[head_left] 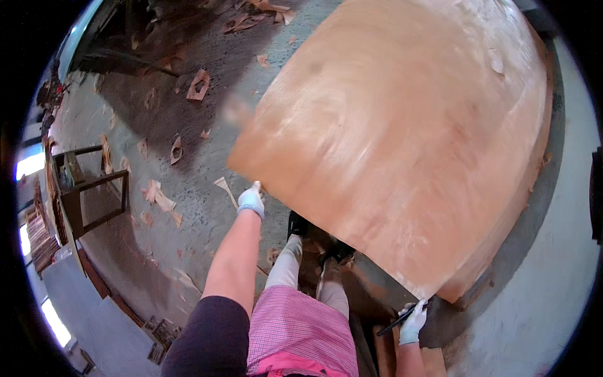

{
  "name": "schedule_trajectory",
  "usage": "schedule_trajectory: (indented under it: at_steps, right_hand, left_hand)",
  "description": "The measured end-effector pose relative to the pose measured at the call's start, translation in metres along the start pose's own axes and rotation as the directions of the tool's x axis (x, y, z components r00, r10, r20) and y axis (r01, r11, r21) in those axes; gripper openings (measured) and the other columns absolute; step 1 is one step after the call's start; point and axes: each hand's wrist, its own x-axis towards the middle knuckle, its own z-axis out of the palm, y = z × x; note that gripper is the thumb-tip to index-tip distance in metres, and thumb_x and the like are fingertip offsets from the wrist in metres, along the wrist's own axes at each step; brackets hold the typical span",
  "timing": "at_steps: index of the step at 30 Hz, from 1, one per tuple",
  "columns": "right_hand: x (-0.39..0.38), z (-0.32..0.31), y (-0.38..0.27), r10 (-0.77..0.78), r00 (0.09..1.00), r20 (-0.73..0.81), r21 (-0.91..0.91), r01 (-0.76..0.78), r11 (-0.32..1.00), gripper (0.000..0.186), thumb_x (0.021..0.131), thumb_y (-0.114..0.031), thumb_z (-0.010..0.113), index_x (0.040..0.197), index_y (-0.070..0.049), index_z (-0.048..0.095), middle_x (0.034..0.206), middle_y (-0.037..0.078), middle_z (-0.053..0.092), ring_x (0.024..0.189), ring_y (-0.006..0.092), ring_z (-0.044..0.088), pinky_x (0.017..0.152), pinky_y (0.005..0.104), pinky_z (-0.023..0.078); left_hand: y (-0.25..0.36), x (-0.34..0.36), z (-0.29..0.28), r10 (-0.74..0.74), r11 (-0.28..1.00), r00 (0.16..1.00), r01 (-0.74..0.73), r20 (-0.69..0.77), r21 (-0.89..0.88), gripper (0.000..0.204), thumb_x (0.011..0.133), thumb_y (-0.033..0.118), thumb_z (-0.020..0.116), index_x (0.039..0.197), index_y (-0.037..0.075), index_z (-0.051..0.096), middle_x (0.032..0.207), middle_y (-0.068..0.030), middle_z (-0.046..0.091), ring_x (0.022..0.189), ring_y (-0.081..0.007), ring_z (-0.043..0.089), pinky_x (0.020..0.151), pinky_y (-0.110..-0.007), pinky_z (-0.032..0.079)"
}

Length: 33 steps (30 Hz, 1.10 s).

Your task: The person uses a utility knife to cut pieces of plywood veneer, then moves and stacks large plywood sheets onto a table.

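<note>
A large thin tan wood sheet (389,138), whitish in patches, spreads before me, with layered edges at its right. My left hand (251,200), in a white glove, is closed at the sheet's near left edge, fingers pinching it. My right hand (412,323), also gloved, is closed around a slim black bar (391,325) at the sheet's near right corner; whether it also grips the sheet I cannot tell. My feet in black shoes show just beneath the near edge.
Wood scraps (198,85) litter the grey floor (169,220). A metal frame (88,195) and leaning boards stand at left; a dark structure is at top left. A blurred patch (237,113) beside the sheet's left edge is unclear. A pale surface (559,251) lies right.
</note>
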Motion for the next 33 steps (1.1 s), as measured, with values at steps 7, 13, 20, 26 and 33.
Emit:
schedule_trajectory:
  at_steps: [7,13,20,26,33]
  right_hand:
    - [0.020,-0.001,0.027,-0.121,0.989,-0.090,-0.037,0.118,0.992,0.048,0.103,-0.041,0.039,0.132,-0.004,0.043,0.077,0.014,0.063,0.045,0.0194,0.055,0.046,0.0339,0.048]
    - [0.034,-0.023,0.060,-0.054,0.999,0.005,-0.041,0.054,0.998,0.049,0.100,-0.034,0.050,0.133,0.002,0.048,0.076,0.011,0.065,0.047,0.0166,0.056,0.048,0.0315,0.047]
    - [0.062,-0.113,0.134,0.060,0.793,-0.607,-0.288,-0.290,0.913,0.046,0.087,-0.035,0.068,0.100,0.008,0.065,0.088,0.010,0.067,0.076,0.0231,0.059,0.071,0.0408,0.048]
    - [0.025,-0.244,0.103,0.033,0.610,-0.792,-0.273,-0.403,0.874,0.049,0.094,-0.044,0.058,0.107,0.002,0.066,0.099,0.017,0.068,0.088,0.0338,0.063,0.078,0.0462,0.051]
    - [-0.002,-0.269,0.073,-0.391,0.740,-0.547,-0.673,-0.111,0.731,0.042,0.095,-0.041,0.057,0.095,0.000,0.066,0.074,0.014,0.065,0.066,0.0270,0.062,0.063,0.0414,0.053]
  left_hand:
    - [-0.025,-0.151,0.058,0.528,-0.403,0.285,-0.745,0.800,0.531,0.062,0.081,0.034,0.066,0.135,0.009,0.050,0.145,-0.0244,0.039,0.136,-0.0361,0.034,0.115,-0.050,0.020]
    - [-0.051,-0.152,0.105,0.182,-0.541,0.468,-0.687,0.865,0.485,0.074,0.082,0.039,0.063,0.147,0.015,0.036,0.154,-0.0267,0.022,0.143,-0.0397,0.021,0.116,-0.051,0.014]
    - [-0.035,-0.159,0.127,0.005,-0.655,0.565,-0.621,0.825,0.429,0.083,0.083,0.046,0.062,0.151,0.014,0.027,0.154,-0.0307,0.018,0.142,-0.0423,0.024,0.115,-0.050,0.018]
    - [-0.013,-0.174,0.131,-0.018,-0.543,0.598,-0.679,0.801,0.495,0.084,0.081,0.047,0.061,0.150,0.013,0.028,0.151,-0.0273,0.028,0.136,-0.0385,0.037,0.110,-0.047,0.031]
    - [-0.010,-0.183,0.032,0.420,-0.024,0.542,-0.795,0.728,0.606,0.077,0.082,0.043,0.062,0.141,-0.001,0.038,0.138,-0.0287,0.046,0.127,-0.0411,0.045,0.107,-0.044,0.038]
